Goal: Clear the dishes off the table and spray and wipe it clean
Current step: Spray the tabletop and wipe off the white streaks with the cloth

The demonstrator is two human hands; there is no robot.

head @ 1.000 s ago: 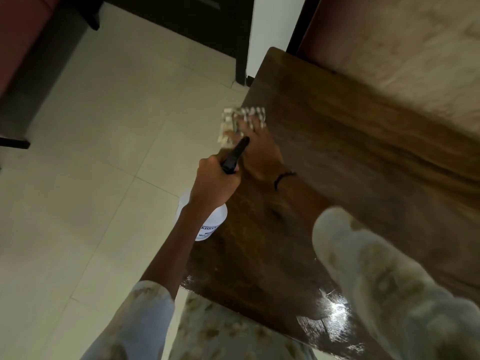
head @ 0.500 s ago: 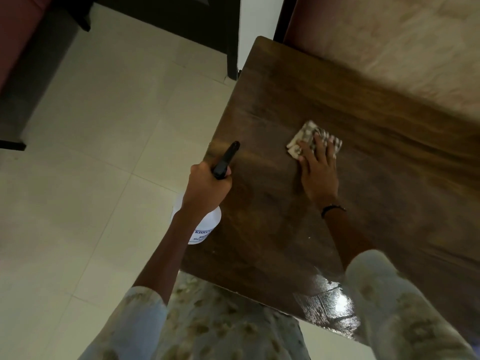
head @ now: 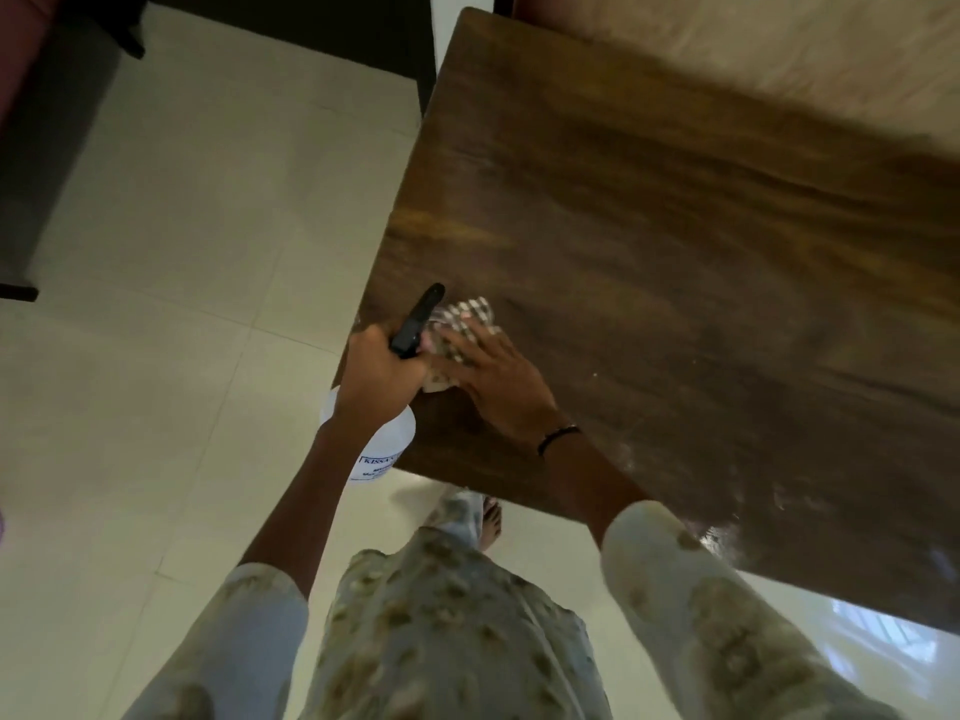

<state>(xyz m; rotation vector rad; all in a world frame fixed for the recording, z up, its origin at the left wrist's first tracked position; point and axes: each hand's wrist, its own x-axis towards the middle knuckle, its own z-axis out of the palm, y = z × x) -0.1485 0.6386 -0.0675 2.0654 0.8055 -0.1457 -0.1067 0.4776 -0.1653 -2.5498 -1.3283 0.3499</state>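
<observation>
The dark wooden table (head: 675,241) fills the right of the view, with no dishes on it. My right hand (head: 498,381) lies flat on a checked cloth (head: 470,317) near the table's left edge and presses it to the wood. My left hand (head: 382,374) grips the black trigger head (head: 418,319) of a white spray bottle (head: 382,449), which hangs beside the table's left edge. The two hands almost touch. Part of the cloth is hidden under my fingers.
Pale floor tiles (head: 182,304) spread to the left. A beige cushioned seat (head: 779,49) borders the table's far side. Dark furniture (head: 311,23) stands at the top left. The table's near right corner (head: 883,589) shines with a wet reflection.
My right hand has slid the cloth from the table's middle back to the left edge, next to the spray bottle. My left hand kept hold of the bottle at the edge.
</observation>
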